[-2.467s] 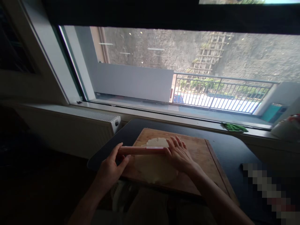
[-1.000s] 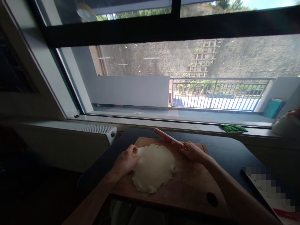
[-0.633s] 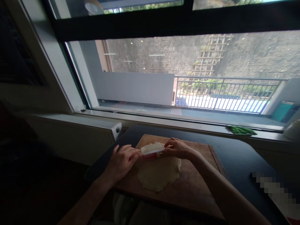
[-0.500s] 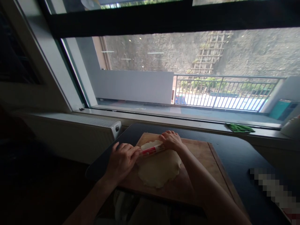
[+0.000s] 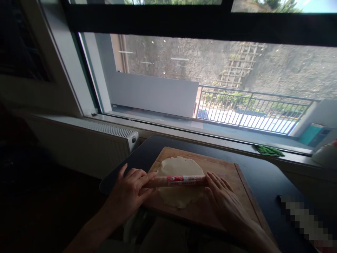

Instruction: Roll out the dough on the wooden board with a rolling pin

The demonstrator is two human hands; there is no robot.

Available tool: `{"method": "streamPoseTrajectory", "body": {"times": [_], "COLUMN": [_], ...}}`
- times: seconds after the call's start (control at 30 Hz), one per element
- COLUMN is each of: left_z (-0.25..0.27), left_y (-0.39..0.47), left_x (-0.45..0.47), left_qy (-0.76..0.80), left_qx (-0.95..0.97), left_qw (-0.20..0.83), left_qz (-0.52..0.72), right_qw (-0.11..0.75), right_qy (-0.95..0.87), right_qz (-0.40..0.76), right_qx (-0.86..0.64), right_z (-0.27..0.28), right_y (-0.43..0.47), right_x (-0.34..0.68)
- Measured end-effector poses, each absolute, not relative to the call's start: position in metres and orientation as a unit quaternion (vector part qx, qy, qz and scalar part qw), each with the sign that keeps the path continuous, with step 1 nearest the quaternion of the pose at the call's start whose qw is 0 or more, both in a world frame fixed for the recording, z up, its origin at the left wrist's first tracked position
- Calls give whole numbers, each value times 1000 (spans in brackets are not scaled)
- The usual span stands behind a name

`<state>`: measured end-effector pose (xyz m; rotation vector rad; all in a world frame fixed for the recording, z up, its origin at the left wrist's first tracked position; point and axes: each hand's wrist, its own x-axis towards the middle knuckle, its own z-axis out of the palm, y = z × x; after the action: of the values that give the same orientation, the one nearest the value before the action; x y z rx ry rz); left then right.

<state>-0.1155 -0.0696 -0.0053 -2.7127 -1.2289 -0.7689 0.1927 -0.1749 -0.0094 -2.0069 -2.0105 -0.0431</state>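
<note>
The left hand [image 5: 134, 186] and the right hand [image 5: 221, 193] hold opposite ends of a rolling pin [image 5: 175, 181], fingers over the top and thumbs on the near side; how tightly either closes cannot be told. The pin's red-and-white label shows between them. Beneath the pin lies a flattened sheet of dough [image 5: 181, 165] with an uneven margin, crossed from side to side near its middle and showing both beyond the pin and on the near side.

The dough rests on the left part of a wooden board [image 5: 223, 167], short of its far edge; a dark line runs beside the board's right edge. The board lies on a dark table [image 5: 268, 175], with a pixelated object [image 5: 302, 218] toward the table's right edge. Beyond the far edge is a windowsill [image 5: 210, 137], bearing a green cloth [image 5: 268, 150] near its right end; a radiator [image 5: 86, 140] stands to the left. Outside are a railing [image 5: 252, 109] and a stone wall [image 5: 184, 59].

Compared with half a second earlier, the pin lies nearer the person and less slanted, and the hands are farther apart.
</note>
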Motion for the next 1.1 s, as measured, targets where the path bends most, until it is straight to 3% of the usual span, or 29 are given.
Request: {"method": "streamPoseTrajectory", "body": {"times": [0.3, 0.43, 0.57, 0.9, 1.1], "left_z": [-6, -5, -7, -10, -20], "left_y": [-65, -73, -83, -73, -87], "left_x": [-118, -117, -116, -115, -118], "left_qy": [-401, -394, -377, -406, -386], "left_qx": [-888, -887, -893, -871, -881], "left_qw": [34, 57, 71, 89, 95], "left_qz": [-221, -233, -236, -260, -258], "right_qw": [116, 109, 124, 115, 151], "right_qy": [-667, -664, -678, -674, -666], "right_qz": [52, 83, 6, 53, -4], "right_qx": [-734, -735, -725, -728, -731], "right_z": [16, 2, -8, 9, -8], "right_y": [-45, -78, -124, -50, -117], "right_x": [183, 185, 181, 187, 178]}}
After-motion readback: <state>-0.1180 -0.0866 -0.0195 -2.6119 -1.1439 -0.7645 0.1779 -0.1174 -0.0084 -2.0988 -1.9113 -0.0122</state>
